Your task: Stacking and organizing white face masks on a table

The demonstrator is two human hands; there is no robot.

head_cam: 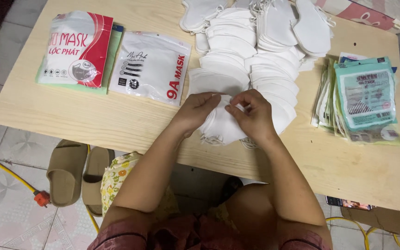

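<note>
My left hand (199,110) and my right hand (252,114) meet over a small stack of white folded face masks (223,126) near the front edge of a light wooden table (116,120). Both hands pinch the top of that stack between fingers and thumbs. Behind the hands lie several overlapping rows of loose white masks (255,51), reaching to the far edge of the table.
At the left lie a red-and-white mask packet (76,48) on green packets and a white packet (151,67). A pile of teal-printed empty bags (362,99) sits at the right. Below the table are tan slippers (77,173), a yellow cable (5,169) and tiled floor.
</note>
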